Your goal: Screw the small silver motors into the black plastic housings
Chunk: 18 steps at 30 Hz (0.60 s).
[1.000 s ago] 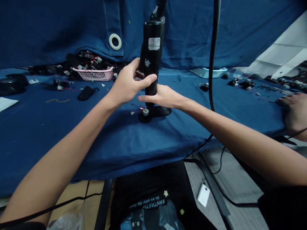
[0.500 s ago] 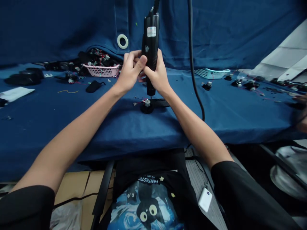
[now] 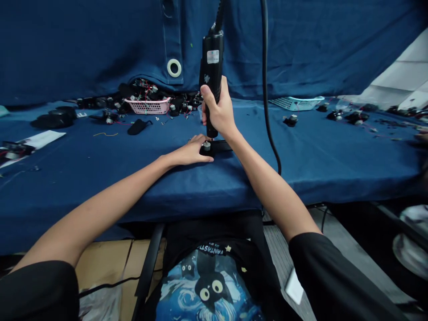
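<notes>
Head view: black driver [image 3: 213,73] upright at the middle of the cloth-covered surface [image 3: 284,154], cord [image 3: 219,17] leaving its top. Right hand [image 3: 220,109] closed around the lower barrel, thumb on the left face. Left hand [image 3: 191,151] low on the surface, holding the part [image 3: 207,146] between thumb on the near side and fingers on the far side; firmness of that pinch cannot be told. Part lies directly under the driver: silver top, dark base, dark strip [image 3: 223,145] running right. Whether the tip touches is too small to tell. Judgement on handling: driver rigid, moderately heavy, smooth enough to slip, its cord apt to tug the top sideways; best held mid-barrel, in line with its length. Part probably light and stiff, likely to skid or turn on cloth; best pinched at the base edge, fingertips clear of the tip. Strip looks thin, perhaps snappable if leaned upon.
</notes>
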Each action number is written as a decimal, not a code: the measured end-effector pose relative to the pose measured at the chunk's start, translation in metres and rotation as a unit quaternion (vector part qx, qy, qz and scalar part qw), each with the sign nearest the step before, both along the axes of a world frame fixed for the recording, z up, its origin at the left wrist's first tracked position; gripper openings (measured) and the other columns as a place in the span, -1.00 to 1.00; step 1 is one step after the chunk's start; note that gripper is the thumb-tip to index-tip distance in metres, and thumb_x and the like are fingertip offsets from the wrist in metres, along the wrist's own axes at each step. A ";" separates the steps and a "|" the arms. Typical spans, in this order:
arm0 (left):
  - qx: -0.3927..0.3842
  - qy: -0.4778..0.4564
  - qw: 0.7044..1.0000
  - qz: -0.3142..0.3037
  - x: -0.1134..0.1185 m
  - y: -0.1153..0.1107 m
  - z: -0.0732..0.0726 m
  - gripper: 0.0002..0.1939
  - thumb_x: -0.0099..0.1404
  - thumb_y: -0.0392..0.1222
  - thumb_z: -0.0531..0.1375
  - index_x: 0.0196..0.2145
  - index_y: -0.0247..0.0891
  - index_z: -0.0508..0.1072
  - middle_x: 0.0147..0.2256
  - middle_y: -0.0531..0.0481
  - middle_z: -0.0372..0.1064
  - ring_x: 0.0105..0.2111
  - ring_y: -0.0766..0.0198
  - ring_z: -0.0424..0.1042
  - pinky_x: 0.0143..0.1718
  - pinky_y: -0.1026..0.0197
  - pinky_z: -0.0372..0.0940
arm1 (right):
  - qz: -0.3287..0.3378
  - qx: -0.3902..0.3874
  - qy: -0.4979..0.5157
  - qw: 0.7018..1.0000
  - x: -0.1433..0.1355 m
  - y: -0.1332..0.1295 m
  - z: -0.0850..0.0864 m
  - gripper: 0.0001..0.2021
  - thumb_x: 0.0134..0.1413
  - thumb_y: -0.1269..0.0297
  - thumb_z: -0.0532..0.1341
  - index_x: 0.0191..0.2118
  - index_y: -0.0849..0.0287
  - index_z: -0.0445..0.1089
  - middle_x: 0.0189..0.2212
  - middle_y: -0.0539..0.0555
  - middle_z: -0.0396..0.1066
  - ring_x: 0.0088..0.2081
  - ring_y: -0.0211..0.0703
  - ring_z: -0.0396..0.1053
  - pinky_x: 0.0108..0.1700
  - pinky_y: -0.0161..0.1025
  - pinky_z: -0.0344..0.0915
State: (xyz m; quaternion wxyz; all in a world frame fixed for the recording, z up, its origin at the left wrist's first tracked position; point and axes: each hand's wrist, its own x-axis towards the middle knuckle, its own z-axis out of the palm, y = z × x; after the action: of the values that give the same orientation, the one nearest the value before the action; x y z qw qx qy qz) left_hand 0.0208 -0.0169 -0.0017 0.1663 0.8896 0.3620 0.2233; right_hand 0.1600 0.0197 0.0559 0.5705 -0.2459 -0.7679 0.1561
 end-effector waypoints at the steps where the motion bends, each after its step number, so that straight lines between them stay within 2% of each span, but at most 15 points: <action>1: 0.006 0.007 1.000 0.002 0.000 0.000 0.000 -0.28 0.12 0.15 0.29 0.14 -0.28 0.28 0.06 -0.20 0.26 0.11 -0.08 0.22 0.17 -0.06 0.14 | -0.006 -0.005 0.028 1.000 0.000 -0.001 0.000 -0.49 0.27 -0.23 -0.18 0.08 0.06 -0.04 -0.50 -0.14 0.26 -0.64 -0.46 0.31 -0.49 -0.45 0.33; 6: 0.023 0.032 0.999 0.012 0.000 -0.002 0.001 -0.31 0.16 0.11 0.28 0.15 -0.29 0.28 0.09 -0.21 0.27 0.11 -0.09 0.21 0.14 -0.07 0.15 | -0.003 -0.042 0.102 0.994 -0.001 -0.003 0.002 -0.49 0.23 -0.30 -0.21 -0.03 0.04 0.01 -0.54 -0.16 0.18 -0.67 -0.46 0.25 -0.53 -0.44 0.29; 14: 0.038 0.048 0.998 0.030 0.003 -0.003 0.001 -0.35 0.18 0.07 0.30 0.15 -0.25 0.28 0.08 -0.19 0.28 0.12 -0.10 0.19 0.12 -0.10 0.13 | 0.013 -0.058 0.117 0.991 -0.006 -0.010 0.007 -0.51 0.16 -0.32 -0.01 -0.15 0.03 0.05 -0.60 -0.18 0.13 -0.69 -0.43 0.18 -0.63 -0.42 0.17; 18: 0.046 0.048 0.997 0.031 0.003 -0.002 0.001 -0.38 0.15 0.02 0.32 0.11 -0.27 0.31 0.05 -0.19 0.30 0.11 -0.10 0.19 0.12 -0.10 0.13 | 0.013 -0.063 0.119 0.991 -0.003 -0.006 0.005 -0.50 0.16 -0.33 -0.02 -0.13 0.03 0.04 -0.57 -0.17 0.16 -0.68 -0.43 0.19 -0.60 -0.40 0.19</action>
State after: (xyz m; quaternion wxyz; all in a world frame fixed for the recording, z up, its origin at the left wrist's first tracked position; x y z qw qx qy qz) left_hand 0.0239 -0.0185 -0.0003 0.1004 0.8943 0.3867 0.2014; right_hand 0.1574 0.0139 0.0612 0.6393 -0.2510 -0.6861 0.2400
